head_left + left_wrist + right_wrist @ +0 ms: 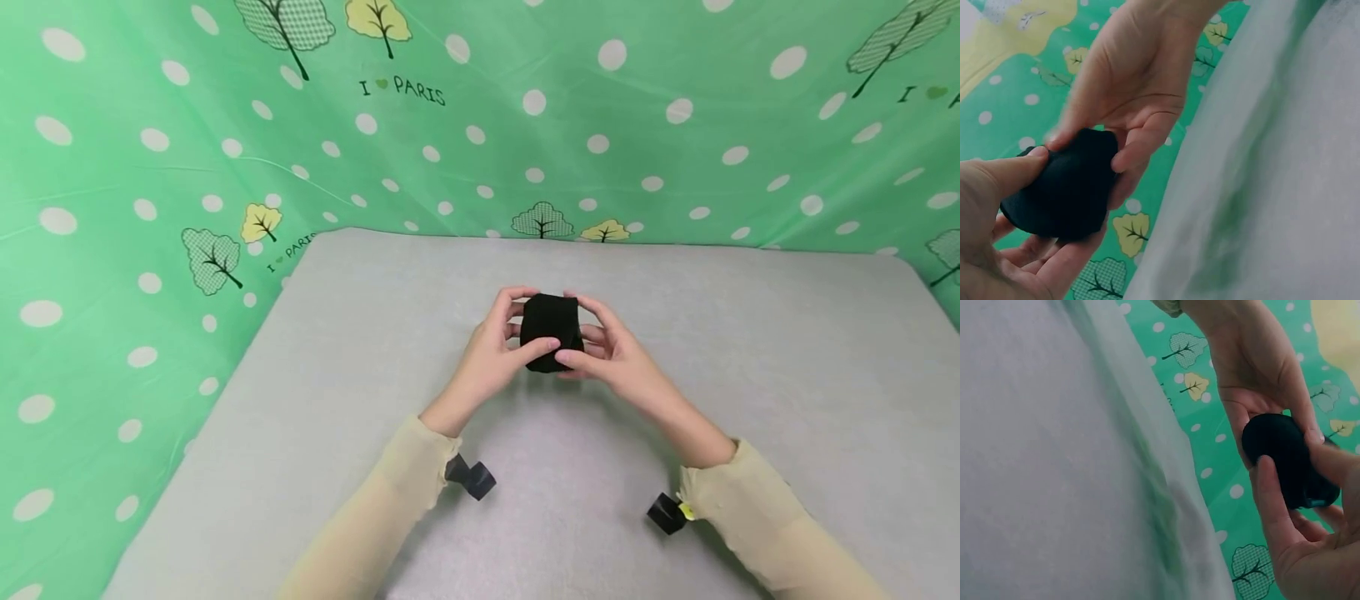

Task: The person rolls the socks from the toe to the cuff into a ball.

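Observation:
A small black bundle (551,321), rounded and seemingly of soft fabric, is held up between both hands above the middle of the table; its exact kind cannot be told. On its left side the left hand (497,346) grips it, thumb across the near face and fingers behind. From the right, the right hand (617,354) holds it the same way, the two thumb tips close together. The left wrist view shows the bundle (1066,187) with a smooth, bulging face. In the right wrist view the bundle (1279,453) has a fold or opening at its lower end.
A grey table (315,383) extends around the hands. Behind and to the left hangs a green curtain (480,150) with white dots and printed trees. Small black wrist devices (478,481) stick out from the beige sleeves (375,508).

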Available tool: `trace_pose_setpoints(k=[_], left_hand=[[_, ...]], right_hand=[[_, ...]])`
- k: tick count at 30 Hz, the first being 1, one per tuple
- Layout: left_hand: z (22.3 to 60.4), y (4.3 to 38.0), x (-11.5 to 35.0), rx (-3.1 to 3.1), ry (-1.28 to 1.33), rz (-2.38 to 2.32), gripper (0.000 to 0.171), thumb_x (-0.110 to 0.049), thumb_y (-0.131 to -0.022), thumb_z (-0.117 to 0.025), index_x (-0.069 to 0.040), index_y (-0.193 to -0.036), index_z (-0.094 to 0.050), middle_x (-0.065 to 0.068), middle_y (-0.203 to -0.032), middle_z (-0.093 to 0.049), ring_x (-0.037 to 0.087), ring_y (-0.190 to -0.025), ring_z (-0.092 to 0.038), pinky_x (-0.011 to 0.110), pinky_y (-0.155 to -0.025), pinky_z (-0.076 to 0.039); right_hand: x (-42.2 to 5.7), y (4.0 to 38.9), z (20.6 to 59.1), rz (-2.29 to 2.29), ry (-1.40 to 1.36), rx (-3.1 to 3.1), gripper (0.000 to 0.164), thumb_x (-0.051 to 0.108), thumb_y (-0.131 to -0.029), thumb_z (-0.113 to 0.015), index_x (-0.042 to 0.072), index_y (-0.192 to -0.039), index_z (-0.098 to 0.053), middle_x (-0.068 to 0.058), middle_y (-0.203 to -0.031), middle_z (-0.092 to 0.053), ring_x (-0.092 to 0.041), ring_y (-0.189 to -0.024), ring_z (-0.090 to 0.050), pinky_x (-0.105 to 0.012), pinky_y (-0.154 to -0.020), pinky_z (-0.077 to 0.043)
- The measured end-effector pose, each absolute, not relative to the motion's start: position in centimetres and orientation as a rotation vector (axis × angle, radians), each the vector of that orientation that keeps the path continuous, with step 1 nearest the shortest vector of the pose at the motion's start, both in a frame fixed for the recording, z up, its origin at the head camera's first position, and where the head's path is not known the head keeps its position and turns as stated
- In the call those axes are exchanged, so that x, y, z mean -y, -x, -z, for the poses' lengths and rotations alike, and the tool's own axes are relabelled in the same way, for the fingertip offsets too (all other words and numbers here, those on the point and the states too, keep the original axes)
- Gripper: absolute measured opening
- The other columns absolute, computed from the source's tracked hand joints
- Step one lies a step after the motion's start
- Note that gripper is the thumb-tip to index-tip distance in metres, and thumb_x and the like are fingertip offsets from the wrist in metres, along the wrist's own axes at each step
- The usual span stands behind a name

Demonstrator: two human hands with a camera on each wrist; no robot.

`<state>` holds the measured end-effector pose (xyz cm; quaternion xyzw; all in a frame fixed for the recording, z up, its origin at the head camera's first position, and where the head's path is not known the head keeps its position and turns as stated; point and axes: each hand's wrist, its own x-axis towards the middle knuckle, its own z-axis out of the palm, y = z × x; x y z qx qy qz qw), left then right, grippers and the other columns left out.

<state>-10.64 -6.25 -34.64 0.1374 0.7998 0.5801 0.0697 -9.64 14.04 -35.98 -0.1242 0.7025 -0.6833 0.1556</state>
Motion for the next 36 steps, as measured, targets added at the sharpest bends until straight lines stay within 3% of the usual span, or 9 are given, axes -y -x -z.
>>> trace_pose_setpoints(k=[4, 7, 13, 17, 20, 24, 28, 31, 36], left_hand=[[34.7, 10.8, 6.2, -2.368, -0.463, -1.739, 0.058, -0.022, -0.092, -0.073, -0.021, -0.141, -0.042, 0.01, -0.133, -0.059, 0.027, -0.098, -0.066, 0.031, -0.08, -0.056], [34.7, 10.8, 6.3, -2.343, -0.52, -1.721, 0.067, -0.019, -0.09, -0.075, -0.021, -0.146, -0.039, 0.007, -0.142, -0.054, 0.026, -0.108, -0.064, 0.032, -0.083, -0.057], [34.5, 11.0, 6.8, -2.342, -0.718, -1.61, 0.094, -0.007, -0.079, -0.083, -0.022, -0.155, -0.029, 0.001, -0.156, -0.035, 0.026, -0.126, -0.054, 0.035, -0.095, -0.056], [34.3, 11.0, 6.9, -2.38, -0.798, -1.525, 0.096, -0.006, -0.078, -0.084, -0.02, -0.155, -0.028, 0.003, -0.153, -0.034, 0.026, -0.122, -0.052, 0.031, -0.094, -0.056], [34.2, 10.9, 6.7, -2.4, -0.786, -1.525, 0.095, -0.005, -0.079, -0.084, -0.019, -0.154, -0.029, 0.003, -0.152, -0.033, 0.025, -0.12, -0.052, 0.029, -0.093, -0.056], [34.2, 11.0, 6.6, -2.397, -0.763, -1.565, 0.093, -0.004, -0.079, -0.083, -0.017, -0.154, -0.03, 0.005, -0.152, -0.033, 0.026, -0.12, -0.054, 0.027, -0.093, -0.056], [34.2, 11.0, 6.5, -2.369, -0.759, -1.589, 0.093, -0.004, -0.079, -0.083, -0.016, -0.154, -0.029, 0.005, -0.152, -0.033, 0.027, -0.121, -0.056, 0.026, -0.093, -0.056], [34.3, 11.2, 6.6, -2.338, -0.757, -1.613, 0.092, -0.005, -0.079, -0.083, -0.017, -0.153, -0.031, 0.004, -0.152, -0.034, 0.026, -0.12, -0.058, 0.025, -0.092, -0.056], [34.5, 11.2, 6.6, -2.319, -0.752, -1.624, 0.091, -0.007, -0.078, -0.085, -0.016, -0.152, -0.033, 0.004, -0.154, -0.036, 0.025, -0.119, -0.062, 0.026, -0.092, -0.056]], right_hand=[[-14.1, 9.7, 36.0, 1.938, 0.335, -2.084, 0.068, 0.001, -0.095, -0.064, 0.009, -0.154, -0.032, -0.035, -0.135, -0.054, -0.006, -0.1, -0.07, -0.043, -0.085, -0.06], [-14.4, 9.8, 36.0, 1.938, 0.306, -2.096, 0.066, 0.002, -0.095, -0.064, 0.008, -0.153, -0.034, -0.036, -0.132, -0.056, -0.005, -0.098, -0.07, -0.04, -0.083, -0.06], [-15.2, 9.8, 35.9, 1.966, 0.315, -2.012, 0.074, 0.003, -0.096, -0.063, 0.023, -0.158, -0.027, -0.036, -0.137, -0.052, -0.008, -0.099, -0.072, -0.039, -0.084, -0.06], [-15.5, 9.9, 36.0, 1.991, 0.376, -1.952, 0.08, 0.002, -0.097, -0.061, 0.032, -0.159, -0.02, -0.034, -0.144, -0.045, -0.011, -0.102, -0.072, -0.043, -0.086, -0.059], [-15.6, 9.8, 36.0, 1.974, 0.443, -2.016, 0.082, 0.002, -0.096, -0.062, 0.033, -0.159, -0.019, -0.025, -0.151, -0.038, -0.011, -0.102, -0.071, -0.038, -0.086, -0.06], [-15.8, 9.6, 35.9, 1.886, 0.571, -2.204, 0.084, 0.002, -0.091, -0.069, 0.027, -0.159, -0.025, -0.011, -0.16, -0.029, -0.012, -0.117, -0.063, -0.023, -0.091, -0.056], [-16.1, 9.6, 35.8, 1.745, 0.744, -2.441, 0.09, 0.002, -0.083, -0.079, 0.024, -0.156, -0.032, -0.002, -0.162, -0.03, -0.016, -0.136, -0.048, -0.015, -0.104, -0.044], [-16.3, 9.7, 35.7, 1.676, 0.86, -2.569, 0.093, 0.001, -0.078, -0.082, 0.022, -0.155, -0.035, -0.003, -0.16, -0.035, -0.009, -0.142, -0.04, -0.014, -0.109, -0.039], [-16.6, 9.6, 35.6, 1.659, 0.95, -2.636, 0.092, -0.002, -0.073, -0.085, 0.014, -0.152, -0.04, -0.009, -0.154, -0.044, 0.0, -0.137, -0.043, -0.015, -0.11, -0.038]])
